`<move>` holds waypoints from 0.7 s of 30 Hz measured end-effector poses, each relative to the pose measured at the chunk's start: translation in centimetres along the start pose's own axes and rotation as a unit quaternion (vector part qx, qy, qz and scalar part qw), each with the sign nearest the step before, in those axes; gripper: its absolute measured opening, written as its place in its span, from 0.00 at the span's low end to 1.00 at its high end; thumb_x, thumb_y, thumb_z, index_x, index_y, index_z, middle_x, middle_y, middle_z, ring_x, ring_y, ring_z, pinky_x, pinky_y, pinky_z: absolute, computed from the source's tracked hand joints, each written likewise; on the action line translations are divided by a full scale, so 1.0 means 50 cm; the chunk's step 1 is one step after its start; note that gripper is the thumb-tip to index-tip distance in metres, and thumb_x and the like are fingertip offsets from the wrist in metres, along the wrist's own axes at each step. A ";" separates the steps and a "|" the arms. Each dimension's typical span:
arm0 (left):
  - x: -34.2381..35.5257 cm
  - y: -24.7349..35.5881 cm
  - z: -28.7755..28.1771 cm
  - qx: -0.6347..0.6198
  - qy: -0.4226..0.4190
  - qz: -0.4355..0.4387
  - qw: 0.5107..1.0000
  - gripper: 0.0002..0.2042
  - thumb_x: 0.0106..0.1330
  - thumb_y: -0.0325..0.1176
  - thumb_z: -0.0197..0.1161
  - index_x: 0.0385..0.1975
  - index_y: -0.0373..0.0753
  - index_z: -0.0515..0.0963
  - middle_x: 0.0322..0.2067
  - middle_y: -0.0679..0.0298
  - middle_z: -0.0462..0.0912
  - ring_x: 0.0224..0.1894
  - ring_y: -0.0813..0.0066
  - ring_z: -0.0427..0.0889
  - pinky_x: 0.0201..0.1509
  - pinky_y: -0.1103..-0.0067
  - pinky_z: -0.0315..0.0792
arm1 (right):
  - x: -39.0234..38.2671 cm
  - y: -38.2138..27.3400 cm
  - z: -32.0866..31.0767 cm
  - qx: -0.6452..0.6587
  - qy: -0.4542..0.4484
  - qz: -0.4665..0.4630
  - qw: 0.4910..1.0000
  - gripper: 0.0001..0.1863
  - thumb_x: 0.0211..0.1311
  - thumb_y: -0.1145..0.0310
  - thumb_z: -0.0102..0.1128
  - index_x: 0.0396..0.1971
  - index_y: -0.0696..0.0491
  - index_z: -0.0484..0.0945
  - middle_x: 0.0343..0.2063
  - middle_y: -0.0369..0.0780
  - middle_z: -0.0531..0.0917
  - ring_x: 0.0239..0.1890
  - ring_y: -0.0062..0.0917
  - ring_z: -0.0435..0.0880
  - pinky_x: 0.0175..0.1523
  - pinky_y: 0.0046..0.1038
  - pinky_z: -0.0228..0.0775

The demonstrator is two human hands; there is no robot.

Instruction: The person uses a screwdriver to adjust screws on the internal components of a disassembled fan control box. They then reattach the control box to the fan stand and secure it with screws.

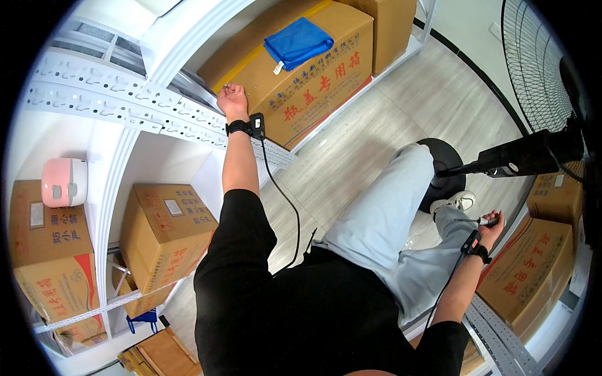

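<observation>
My left hand (232,102) is raised with its fingers curled at the edge of a large brown cardboard box (301,103). A tiny metallic bit shows at the fingertips, too small to name. Beside the hand runs a white slotted shelf beam (169,103). On top of the box lies a folded blue cloth (298,42). Low on the right, my right hand (492,233) is closed round a screwdriver (483,221), its thin shaft pointing left past my leg. Each wrist wears a black strap with a small cabled device.
A black standing fan (520,156) with a round base (448,172) stands at the right. More cardboard boxes (530,276) sit behind my right hand. Shelves at the left hold boxes (166,216) and a pink-and-white appliance (63,182). Pale flooring (357,144) lies ahead.
</observation>
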State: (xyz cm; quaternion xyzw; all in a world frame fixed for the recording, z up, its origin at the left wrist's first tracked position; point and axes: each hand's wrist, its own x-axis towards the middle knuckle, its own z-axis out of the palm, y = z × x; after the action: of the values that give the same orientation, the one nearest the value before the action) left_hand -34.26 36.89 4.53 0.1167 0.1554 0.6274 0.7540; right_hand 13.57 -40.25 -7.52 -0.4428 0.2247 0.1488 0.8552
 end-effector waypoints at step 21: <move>-0.052 -0.013 0.035 0.972 -0.063 0.046 0.224 0.27 0.70 0.55 0.44 0.49 0.34 0.76 0.46 0.43 0.80 0.50 0.45 0.79 0.53 0.58 0.72 | -0.001 0.004 0.002 0.008 -0.014 -0.003 1.000 0.09 0.66 0.64 0.55 0.29 0.54 0.74 0.26 0.37 0.79 0.23 0.21 0.74 0.27 0.24 0.65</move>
State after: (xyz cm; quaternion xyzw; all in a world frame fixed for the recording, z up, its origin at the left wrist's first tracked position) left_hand -33.44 34.28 6.15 0.8053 0.5916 0.0169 0.0360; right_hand 13.45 -40.03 -7.57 -0.4346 0.2125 0.1509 0.8621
